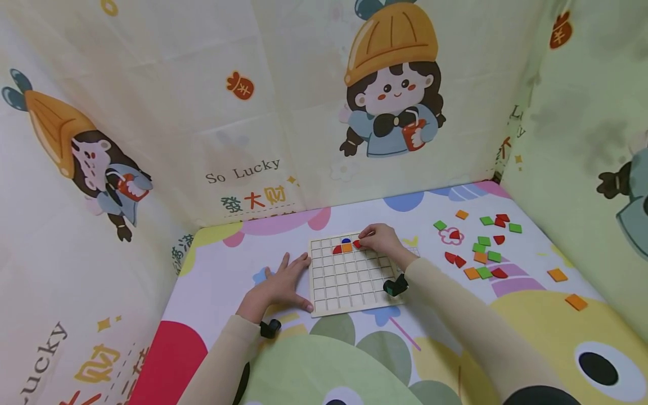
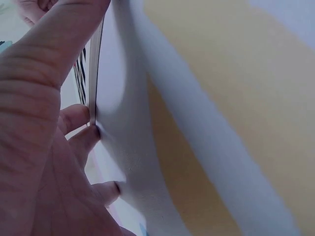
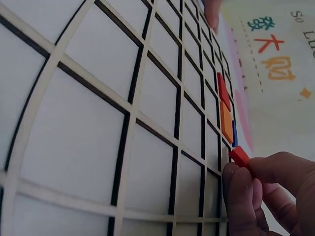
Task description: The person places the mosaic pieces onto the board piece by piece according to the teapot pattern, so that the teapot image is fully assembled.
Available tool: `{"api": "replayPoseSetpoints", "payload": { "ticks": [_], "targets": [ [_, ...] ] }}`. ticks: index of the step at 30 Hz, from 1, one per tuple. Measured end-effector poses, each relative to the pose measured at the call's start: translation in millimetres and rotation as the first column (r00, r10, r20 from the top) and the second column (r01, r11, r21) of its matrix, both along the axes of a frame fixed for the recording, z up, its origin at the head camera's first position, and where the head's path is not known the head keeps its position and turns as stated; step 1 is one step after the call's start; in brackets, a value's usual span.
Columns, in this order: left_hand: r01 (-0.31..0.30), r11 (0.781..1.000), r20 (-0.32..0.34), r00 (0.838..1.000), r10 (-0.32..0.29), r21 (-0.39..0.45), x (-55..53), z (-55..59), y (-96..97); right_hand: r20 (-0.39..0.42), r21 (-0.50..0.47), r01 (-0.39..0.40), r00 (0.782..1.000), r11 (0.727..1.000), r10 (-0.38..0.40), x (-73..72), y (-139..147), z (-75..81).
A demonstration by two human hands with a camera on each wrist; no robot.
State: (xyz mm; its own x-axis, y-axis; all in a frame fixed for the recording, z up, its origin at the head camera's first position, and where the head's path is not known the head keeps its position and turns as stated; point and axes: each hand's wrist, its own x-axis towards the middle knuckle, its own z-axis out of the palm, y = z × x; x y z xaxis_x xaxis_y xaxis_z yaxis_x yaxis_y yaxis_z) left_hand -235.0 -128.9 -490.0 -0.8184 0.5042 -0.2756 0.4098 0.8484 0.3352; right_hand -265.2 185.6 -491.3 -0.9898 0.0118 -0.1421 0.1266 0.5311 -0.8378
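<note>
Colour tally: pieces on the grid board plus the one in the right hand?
Red pieces: 2 (1 pinched by the right hand)
Orange piece: 1
Blue piece: 1
Total: 4

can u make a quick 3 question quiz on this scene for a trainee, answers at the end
1. The right hand pinches a small piece. What colour is it?
a) green
b) red
c) blue

2. True or false: the left hand touches the left edge of the grid board.

3. Fill in the gap: on the board, the square tile next to the blue piece is ____.

Key: 1. b; 2. true; 3. orange
</note>
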Motion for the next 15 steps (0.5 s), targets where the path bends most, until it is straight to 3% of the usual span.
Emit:
{"api": "replayPoseSetpoints", "payload": {
  "ticks": [4, 15],
  "targets": [
    [0.005, 1.000, -0.005, 1.000, -0.005, -0.002, 0.1, -1.2, 0.1, -0.033, 0.024, 0.001, 0.999, 1.000, -0.001, -0.9, -5, -2.6],
    [0.000, 1.000, -0.010, 1.000, 0.000, 0.001, 0.0, -1.6, -0.7, -0.130, 0.206, -0.042, 0.989, 0.978, 0.070, 2.3, -14, 5.7]
  ]
}}
